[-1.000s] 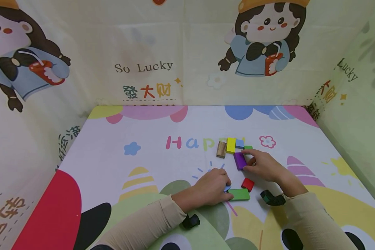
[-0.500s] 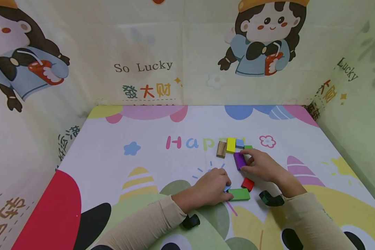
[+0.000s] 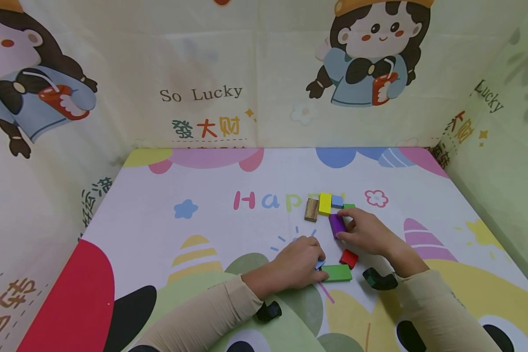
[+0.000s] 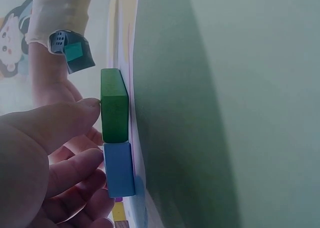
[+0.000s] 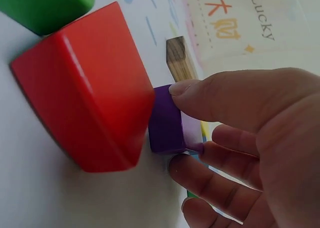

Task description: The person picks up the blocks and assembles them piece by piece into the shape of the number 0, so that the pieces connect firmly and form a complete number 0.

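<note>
Plainly, both hands are busy with coloured blocks on a table [image 3: 149, 188] whose printed cover bears cartoon figures and lettering. The left hand [image 3: 297, 264] is loosely bent, with the thumb resting against the side of a long green block [image 3: 337, 274] and fingertips touching a near blue block [image 4: 119, 169]; the fingers are not wrapped round either one. Those two blocks meet end to end. The right hand [image 3: 374, 234] pinches a purple block [image 3: 337, 226] between thumb and index finger, its other fingers partly bent. This block lies slightly slanted on the table, beyond a red block [image 3: 348, 258]. The red one is turned at an angle just beside a corner of the long green block. Past the purple block, a wooden block [image 3: 311, 209], a yellow block [image 3: 324, 204] and a far blue block [image 3: 337, 201] stand side by side, with a far green block [image 3: 349, 206] partly hidden by the right hand. Beige sleeves [image 3: 211, 313] cover the arms, and a dark device [image 3: 268, 311] sits under the left wrist.
</note>
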`<state>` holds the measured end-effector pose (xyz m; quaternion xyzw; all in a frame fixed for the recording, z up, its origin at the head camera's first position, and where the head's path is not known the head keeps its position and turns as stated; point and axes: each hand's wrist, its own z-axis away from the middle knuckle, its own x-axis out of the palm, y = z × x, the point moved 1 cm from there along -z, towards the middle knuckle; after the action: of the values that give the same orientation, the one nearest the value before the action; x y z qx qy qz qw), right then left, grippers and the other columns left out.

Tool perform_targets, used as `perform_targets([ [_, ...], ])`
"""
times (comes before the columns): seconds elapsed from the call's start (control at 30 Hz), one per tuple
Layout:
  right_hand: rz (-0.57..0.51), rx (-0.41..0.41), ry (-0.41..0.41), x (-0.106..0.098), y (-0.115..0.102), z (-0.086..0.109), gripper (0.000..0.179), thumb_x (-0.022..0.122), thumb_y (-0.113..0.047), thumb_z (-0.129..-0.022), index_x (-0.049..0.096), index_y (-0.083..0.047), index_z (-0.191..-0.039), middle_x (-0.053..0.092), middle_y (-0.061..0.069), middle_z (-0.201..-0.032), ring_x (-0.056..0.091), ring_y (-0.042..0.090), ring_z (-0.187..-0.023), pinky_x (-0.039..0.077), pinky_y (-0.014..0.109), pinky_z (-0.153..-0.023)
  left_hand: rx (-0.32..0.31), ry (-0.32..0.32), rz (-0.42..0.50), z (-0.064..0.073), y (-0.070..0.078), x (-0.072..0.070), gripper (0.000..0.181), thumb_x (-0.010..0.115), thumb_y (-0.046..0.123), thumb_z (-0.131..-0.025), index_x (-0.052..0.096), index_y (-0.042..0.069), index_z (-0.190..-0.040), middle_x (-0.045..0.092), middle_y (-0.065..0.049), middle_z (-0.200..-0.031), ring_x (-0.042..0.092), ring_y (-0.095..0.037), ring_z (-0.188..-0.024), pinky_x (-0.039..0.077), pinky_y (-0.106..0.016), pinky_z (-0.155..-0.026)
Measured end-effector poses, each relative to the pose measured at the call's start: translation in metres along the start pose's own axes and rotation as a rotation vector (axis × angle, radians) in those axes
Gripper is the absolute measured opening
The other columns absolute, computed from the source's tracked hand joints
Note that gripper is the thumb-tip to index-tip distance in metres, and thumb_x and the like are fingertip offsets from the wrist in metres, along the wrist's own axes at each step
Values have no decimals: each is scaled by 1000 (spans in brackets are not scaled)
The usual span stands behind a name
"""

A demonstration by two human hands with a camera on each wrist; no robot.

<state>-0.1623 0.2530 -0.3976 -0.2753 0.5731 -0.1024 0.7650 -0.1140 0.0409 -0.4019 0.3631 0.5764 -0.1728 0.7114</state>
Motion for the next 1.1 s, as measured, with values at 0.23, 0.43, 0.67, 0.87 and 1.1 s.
perform_targets([
  [0.23, -6, 6, -9, -1, 0, 0, 62, 78, -22, -87, 51, 2, -138, 64, 16, -108, 62, 30, -97, 57, 41, -78, -3, -5, 2, 0, 0, 0, 34, 75, 42, -89, 77, 15, -111, 62, 5, -104, 54, -11, -94, 44, -19, -84],
  [0.43, 3, 0, -6, -1, 1, 1, 61, 77, -21, -88, 51, 2, -137, 64, 16, -108, 62, 30, -96, 57, 42, -78, -2, -9, 9, 0, 0, -1, 35, 75, 42, -89, 77, 15, -111, 62, 5, -104, 54, -11, -94, 44, -19, -84],
  [0.67, 23, -23, 12, -1, 0, 0, 58, 76, -19, -88, 52, 5, -135, 64, 17, -107, 62, 30, -95, 56, 44, -80, 1, -9, 15, 0, -1, -2, 34, 75, 41, -90, 77, 15, -111, 61, 5, -103, 53, -11, -93, 44, -19, -83],
  [0.87, 28, -17, 11, 0, -2, -1, 60, 76, -19, -88, 51, 6, -136, 63, 16, -107, 61, 29, -93, 57, 42, -78, 5, 0, 12, 1, 0, -3, 33, 75, 40, -89, 77, 14, -110, 62, 4, -103, 54, -12, -93, 44, -20, -83],
  [1.1, 16, 5, -1, -1, -3, 1, 60, 77, -20, -88, 50, 5, -135, 62, 17, -108, 61, 29, -94, 57, 41, -77, -3, -4, 9, 0, 0, -3, 33, 75, 41, -89, 77, 15, -110, 62, 4, -104, 54, -11, -94, 44, -20, -83],
])
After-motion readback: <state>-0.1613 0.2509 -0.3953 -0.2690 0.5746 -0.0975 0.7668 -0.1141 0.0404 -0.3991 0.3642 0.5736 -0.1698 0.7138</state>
